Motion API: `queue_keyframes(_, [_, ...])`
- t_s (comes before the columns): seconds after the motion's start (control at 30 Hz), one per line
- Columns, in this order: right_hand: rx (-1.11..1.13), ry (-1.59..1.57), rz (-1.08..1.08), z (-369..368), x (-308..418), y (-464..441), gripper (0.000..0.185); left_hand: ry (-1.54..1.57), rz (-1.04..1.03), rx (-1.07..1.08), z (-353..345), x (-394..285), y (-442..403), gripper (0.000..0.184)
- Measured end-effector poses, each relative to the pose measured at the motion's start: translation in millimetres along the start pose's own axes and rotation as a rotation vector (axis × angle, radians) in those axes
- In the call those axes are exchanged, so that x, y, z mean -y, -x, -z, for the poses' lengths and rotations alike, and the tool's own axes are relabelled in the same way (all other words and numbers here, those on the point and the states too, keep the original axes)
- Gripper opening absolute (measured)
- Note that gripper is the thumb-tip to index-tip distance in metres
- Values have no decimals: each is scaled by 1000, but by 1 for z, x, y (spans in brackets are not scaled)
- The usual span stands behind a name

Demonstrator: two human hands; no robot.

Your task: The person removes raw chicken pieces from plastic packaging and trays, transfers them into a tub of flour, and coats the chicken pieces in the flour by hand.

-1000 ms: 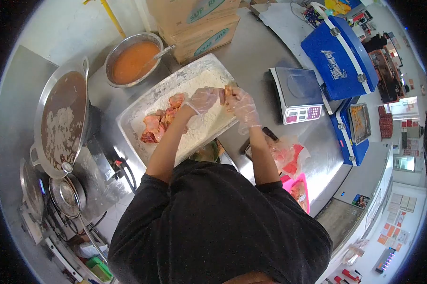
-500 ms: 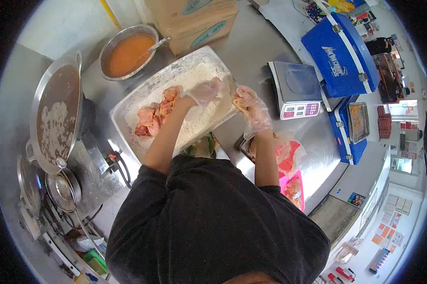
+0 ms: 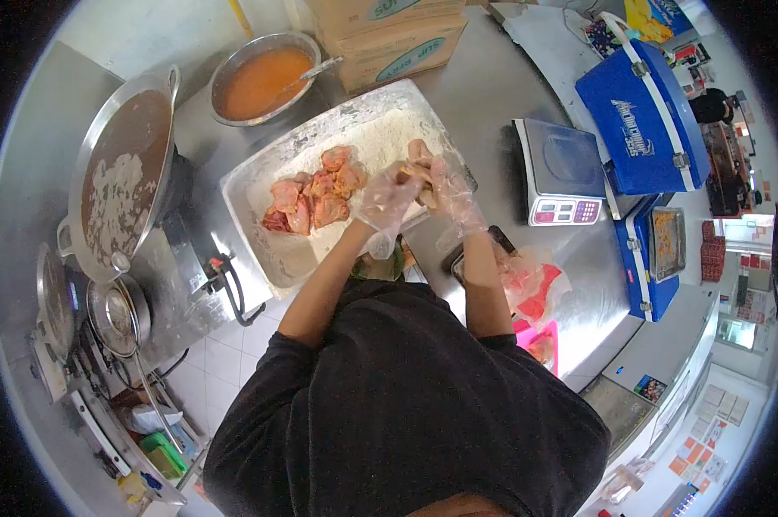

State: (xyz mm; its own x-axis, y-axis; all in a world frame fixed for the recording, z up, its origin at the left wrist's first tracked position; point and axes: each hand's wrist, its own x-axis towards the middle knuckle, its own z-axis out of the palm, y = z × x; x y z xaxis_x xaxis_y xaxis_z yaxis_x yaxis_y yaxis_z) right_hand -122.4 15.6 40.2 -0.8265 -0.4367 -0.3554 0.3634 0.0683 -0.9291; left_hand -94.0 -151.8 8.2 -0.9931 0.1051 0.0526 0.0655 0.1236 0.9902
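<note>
Both my hands wear clear plastic gloves and meet over the right side of a metal tray (image 3: 260,250) of white flour (image 3: 380,129). A raw chicken piece (image 3: 422,177) is between them, partly hidden by fingers. My right hand (image 3: 455,205) is closed on it from the right. From the left, my left hand (image 3: 387,205) has its fingers closed on the same piece. To the left of my hands, several raw orange-pink chicken pieces (image 3: 316,191) lie heaped on the flour.
A bowl of orange liquid (image 3: 264,82) with a utensil stands behind the tray, beside cardboard boxes (image 3: 415,56). A large pan of dark oil with pale foam (image 3: 118,185) is at left. A scale (image 3: 561,168) and blue coolers (image 3: 639,121) stand right; a pink container (image 3: 540,345) sits near my right arm.
My left hand has left the flour and come to my right hand, which has moved in over the tray with the chicken piece. The view has shifted slightly.
</note>
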Motion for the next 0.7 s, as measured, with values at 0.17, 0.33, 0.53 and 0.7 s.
queue_keyframes(0.17, [-164, -322, 64, -8, -13, 0, 33, 225, 335, 86, 22, 5, -28, 39])
queue_keyframes(0.33, [-251, -470, 296, 19, -50, -25, 34, 385, 481, 165, 5, 37, -66, 46])
queue_keyframes(0.53, [-285, -506, 278, 21, -54, -18, 43, 147, 136, 236, -19, 66, -37, 35])
queue_keyframes(0.7, [-184, -547, 226, 10, -43, 0, 43, 101, 100, 246, 2, 62, -17, 24])
